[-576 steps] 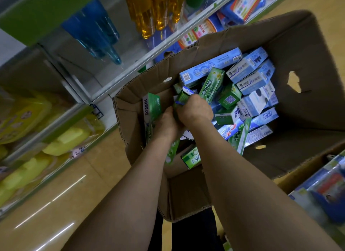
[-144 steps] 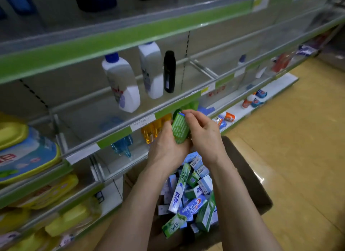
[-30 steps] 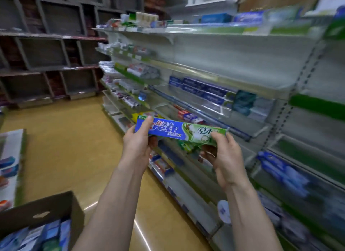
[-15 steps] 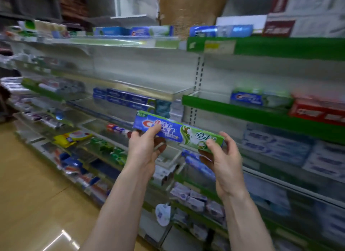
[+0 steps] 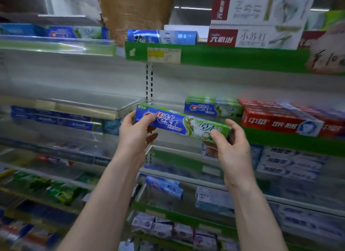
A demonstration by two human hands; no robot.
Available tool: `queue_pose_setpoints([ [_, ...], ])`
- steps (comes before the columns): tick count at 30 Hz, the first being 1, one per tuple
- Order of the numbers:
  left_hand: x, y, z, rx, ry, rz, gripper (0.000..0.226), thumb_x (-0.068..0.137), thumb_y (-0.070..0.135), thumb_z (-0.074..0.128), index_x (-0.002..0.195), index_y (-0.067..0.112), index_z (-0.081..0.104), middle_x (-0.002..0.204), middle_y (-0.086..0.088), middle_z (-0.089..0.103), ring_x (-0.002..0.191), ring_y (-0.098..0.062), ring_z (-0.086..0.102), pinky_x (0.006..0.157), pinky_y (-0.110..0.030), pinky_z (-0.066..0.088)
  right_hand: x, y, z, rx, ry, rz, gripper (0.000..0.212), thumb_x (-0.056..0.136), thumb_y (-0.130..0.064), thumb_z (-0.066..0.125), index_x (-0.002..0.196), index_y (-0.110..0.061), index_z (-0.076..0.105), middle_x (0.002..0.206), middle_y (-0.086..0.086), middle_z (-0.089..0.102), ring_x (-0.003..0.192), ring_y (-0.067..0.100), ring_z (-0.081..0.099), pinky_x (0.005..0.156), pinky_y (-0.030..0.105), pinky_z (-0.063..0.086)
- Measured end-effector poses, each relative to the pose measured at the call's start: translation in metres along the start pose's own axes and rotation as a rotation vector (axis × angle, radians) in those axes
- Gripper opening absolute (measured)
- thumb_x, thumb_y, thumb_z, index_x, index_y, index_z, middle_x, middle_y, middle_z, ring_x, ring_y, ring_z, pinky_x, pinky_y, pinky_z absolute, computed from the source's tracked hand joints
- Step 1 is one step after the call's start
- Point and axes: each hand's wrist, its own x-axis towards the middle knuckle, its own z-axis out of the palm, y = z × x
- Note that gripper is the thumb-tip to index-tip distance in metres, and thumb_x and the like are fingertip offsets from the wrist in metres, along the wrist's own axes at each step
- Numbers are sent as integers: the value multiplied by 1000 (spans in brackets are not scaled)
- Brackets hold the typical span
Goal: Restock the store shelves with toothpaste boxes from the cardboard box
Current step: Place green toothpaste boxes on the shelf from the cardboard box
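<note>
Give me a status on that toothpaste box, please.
Left hand, right hand hold the Crest box by its ends. Box not yet shelved. Path to matching Crest stack looks clear.

We hold one toothpaste box (image 5: 182,124), blue-green Crest w/ white lettering, lengthwise by both ends, right end dipping slightly, just in front of the shelf (image 5: 280,141) w/ matching Crest boxes (image 5: 212,107).

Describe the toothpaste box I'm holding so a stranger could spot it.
Find the green-edged middle shelf right of the slotted upright. Before it, the left hand and right hand hold a long box. Unlike shelved neighbours, it tilts in mid-air, blue Crest fading to green.
</note>
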Motion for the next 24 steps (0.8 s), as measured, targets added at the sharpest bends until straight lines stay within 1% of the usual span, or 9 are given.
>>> queue_pose_setpoints([
  [3, 31, -1, 18, 29, -68, -8, 37, 88, 12, 63, 124, 8, 55, 102, -8, 63, 81, -19, 59, 63, -28, 49, 28, -6, 5, -3, 44, -15, 39, 92, -17, 61, 127, -31, 48, 111, -3, 64, 95, 16, 66, 80, 36, 58],
  [6, 56, -3, 33, 55, -146, -20, 29, 87, 10, 62, 116, 11, 57, 97, -7, 65, 73, -17, 61, 60, -26, 49, 50, -7, 8, -52, 110, -23, 36, 91, -18, 62, 123, -31, 49, 117, 2, 62, 92, 18, 68, 77, 35, 57],
  [9, 77, 0, 41, 91, -248, -33, 17, 87, 9, 62, 102, 13, 58, 89, -6, 64, 71, -16, 59, 63, -29, 50, 70, -12, 6, -105, 112, -21, 45, 89, -16, 64, 130, -24, 48, 122, 7, 59, 89, 20, 68, 69, 28, 55],
  [11, 89, 3, 47, 110, -309, -49, 14, 86, 6, 63, 95, 14, 55, 89, -6, 64, 71, -17, 60, 67, -31, 52, 83, -18, 0, -193, 79, -8, 51, 86, -15, 68, 132, -21, 49, 123, 8, 56, 90, 20, 67, 72, 30, 57],
  [14, 102, 4, 56, 124, -345, -93, 18, 85, 3, 63, 93, 13, 51, 88, -8, 63, 73, -18, 61, 67, -32, 52, 101, -27, -10, -344, -5, 25, 55, 78, -20, 76, 129, -21, 55, 123, 11, 57, 98, 24, 65, 82, 40, 58],
  [17, 113, 2, 66, 174, -350, -106, 17, 85, 1, 63, 89, 12, 50, 88, -10, 62, 73, -20, 60, 67, -32, 51, 116, -40, -19, -573, -82, 45, 50, 75, -26, 78, 121, -26, 60, 110, 6, 62, 96, 22, 64, 83, 38, 55],
  [19, 121, 2, 71, 212, -364, -109, 22, 84, 3, 65, 101, 11, 53, 98, -13, 63, 79, -21, 61, 69, -32, 52, 126, -47, -24, -687, -134, 53, 48, 74, -33, 78, 119, -29, 62, 107, 3, 64, 92, 20, 65, 83, 40, 56],
  [21, 129, 2, 76, 267, -392, -99, 41, 83, 5, 67, 119, 15, 51, 105, -12, 62, 87, -22, 62, 68, -31, 54, 137, -54, -27, -768, -170, 45, 47, 76, -35, 77, 120, -27, 61, 111, -1, 63, 94, 17, 64, 87, 41, 55],
  [24, 137, 4, 85, 369, -417, -60, 47, 81, 5, 70, 121, 23, 53, 101, -8, 62, 92, -22, 62, 72, -34, 55, 160, -61, -32, -922, -221, 17, 48, 77, -33, 78, 121, -20, 63, 114, -1, 62, 100, 15, 59, 88, 30, 48],
])
